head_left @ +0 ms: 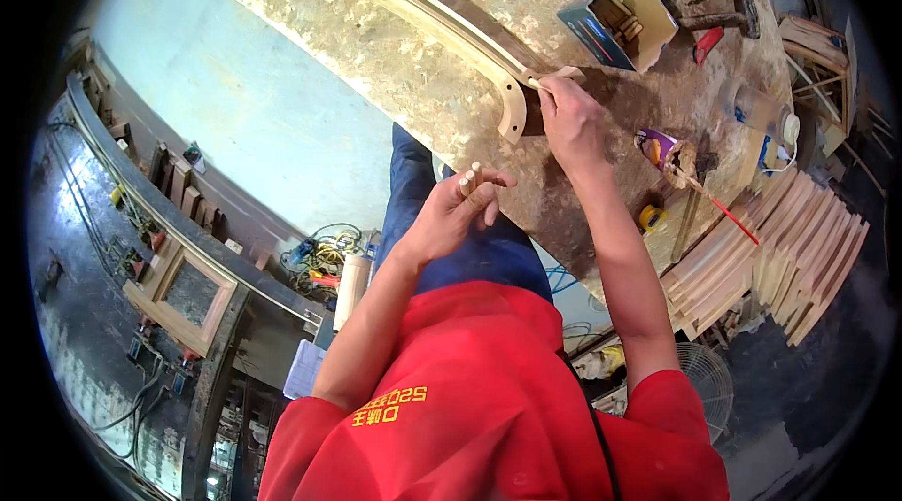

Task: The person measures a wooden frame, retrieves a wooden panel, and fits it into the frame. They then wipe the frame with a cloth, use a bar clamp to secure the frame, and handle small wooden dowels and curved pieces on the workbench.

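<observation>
Two curved wooden rails lie side by side on the worktable, their bent ends toward me. Dark round holes show in the nearer bent end. My right hand is closed in a pinch at the far rail's bent end, on a short wooden dowel. How far the dowel sits in the wood is hidden by the fingers. Over the table's near edge, my left hand is curled around a few more dowels, whose pale ends stick out between the fingers.
An open cardboard box with several dowels stands behind my right hand. To the right are a purple container with a red stick, a yellow tape roll and a clear bottle. Curved wooden slats are stacked at far right.
</observation>
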`<state>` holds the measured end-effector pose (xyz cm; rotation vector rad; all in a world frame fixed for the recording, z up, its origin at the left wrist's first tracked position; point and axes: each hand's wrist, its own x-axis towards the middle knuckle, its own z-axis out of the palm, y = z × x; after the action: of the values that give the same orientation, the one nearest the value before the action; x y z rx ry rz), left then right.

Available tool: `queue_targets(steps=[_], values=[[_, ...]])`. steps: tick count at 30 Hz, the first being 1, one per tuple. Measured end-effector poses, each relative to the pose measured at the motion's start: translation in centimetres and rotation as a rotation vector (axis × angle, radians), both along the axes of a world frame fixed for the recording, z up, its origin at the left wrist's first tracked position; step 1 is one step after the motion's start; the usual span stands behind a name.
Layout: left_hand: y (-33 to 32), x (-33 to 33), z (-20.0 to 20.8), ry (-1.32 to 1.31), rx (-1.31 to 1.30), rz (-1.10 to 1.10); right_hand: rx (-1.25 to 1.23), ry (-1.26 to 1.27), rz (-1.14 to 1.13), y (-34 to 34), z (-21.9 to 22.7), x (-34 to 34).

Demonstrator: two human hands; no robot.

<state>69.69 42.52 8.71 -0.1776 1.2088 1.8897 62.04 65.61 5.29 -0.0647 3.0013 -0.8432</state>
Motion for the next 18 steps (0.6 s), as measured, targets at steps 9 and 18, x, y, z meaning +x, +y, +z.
queue_targets(steps=[9, 18], values=[[-2.7, -2.0, -1.2, -0.060, 0.066, 0.040, 0.259, -0.158, 0.169, -0.9, 0.5, -2.6], [-3.1, -3.8, -0.9, -0.021, 0.031, 0.037, 0.383, -0.324, 0.177, -2.4, 1.0, -3.7]])
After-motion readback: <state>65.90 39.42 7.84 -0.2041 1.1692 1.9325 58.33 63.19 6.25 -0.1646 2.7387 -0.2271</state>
